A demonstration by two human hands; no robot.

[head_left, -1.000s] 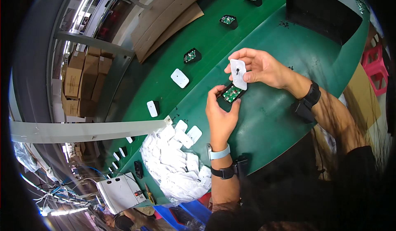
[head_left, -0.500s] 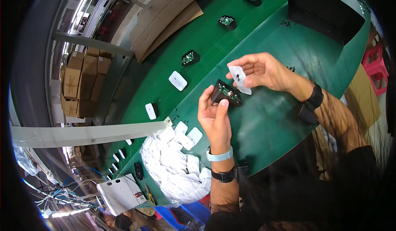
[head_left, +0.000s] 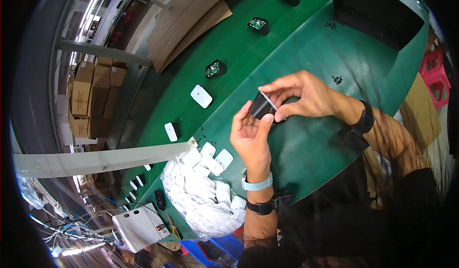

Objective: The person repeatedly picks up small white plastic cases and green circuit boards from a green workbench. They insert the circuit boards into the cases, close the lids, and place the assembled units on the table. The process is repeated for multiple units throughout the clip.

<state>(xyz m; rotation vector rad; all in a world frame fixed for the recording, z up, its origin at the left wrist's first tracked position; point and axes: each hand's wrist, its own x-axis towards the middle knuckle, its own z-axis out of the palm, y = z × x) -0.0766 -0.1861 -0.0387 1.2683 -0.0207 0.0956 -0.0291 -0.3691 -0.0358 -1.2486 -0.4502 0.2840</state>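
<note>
My left hand (head_left: 251,136) grips a small black plastic housing (head_left: 259,106) between its fingers and thumb, above the green table. My right hand (head_left: 308,95) holds a thin white cover (head_left: 267,100), seen nearly edge-on against the housing's open side. The circuit board inside that housing is now hidden. Whether the cover is fully seated cannot be made out. Left of my left wrist, a heap of white covers (head_left: 193,186) lies in a clear plastic bag, with a few loose ones beside it.
Along the green belt (head_left: 234,52) stand open black housings with circuit boards (head_left: 216,68) and white-covered ones (head_left: 201,96). Small dark screws (head_left: 337,80) lie right of my hands. A black bin (head_left: 377,16) stands at the far right; a pale bar (head_left: 105,159) juts in from the left.
My right hand has brought the white cover down against the black housing and turned it edge-on. My left hand has tilted the housing, so its board no longer shows.
</note>
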